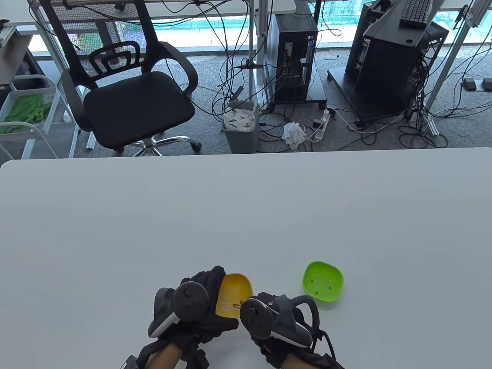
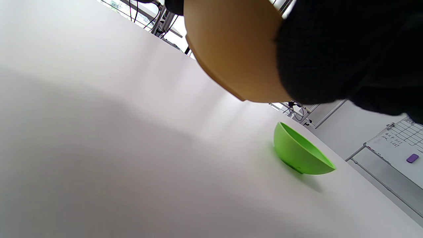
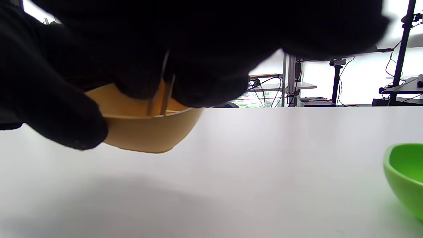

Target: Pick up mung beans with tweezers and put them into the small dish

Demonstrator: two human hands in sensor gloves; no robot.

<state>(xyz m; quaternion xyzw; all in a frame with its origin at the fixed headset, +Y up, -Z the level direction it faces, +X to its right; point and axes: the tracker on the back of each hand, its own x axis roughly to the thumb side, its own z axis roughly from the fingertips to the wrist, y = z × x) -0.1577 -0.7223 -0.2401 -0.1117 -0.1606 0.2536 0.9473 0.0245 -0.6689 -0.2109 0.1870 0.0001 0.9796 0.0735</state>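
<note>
My left hand [image 1: 200, 303] holds a yellow dish [image 1: 235, 292] lifted off the white table and tilted toward my right hand; its underside shows in the left wrist view [image 2: 231, 49] and in the right wrist view [image 3: 145, 135]. My right hand [image 1: 276, 319] pinches metal tweezers [image 3: 162, 96] whose tips reach down into the yellow dish [image 1: 234, 306]. A green dish [image 1: 323, 286] with a few small dark beans in it stands on the table to the right; it also shows in the left wrist view [image 2: 300, 155] and the right wrist view [image 3: 404, 175].
The white table [image 1: 246, 215] stretches far ahead of both hands. Beyond its far edge are an office chair [image 1: 127, 88], a bin [image 1: 241, 127] and computer towers with cables on the floor.
</note>
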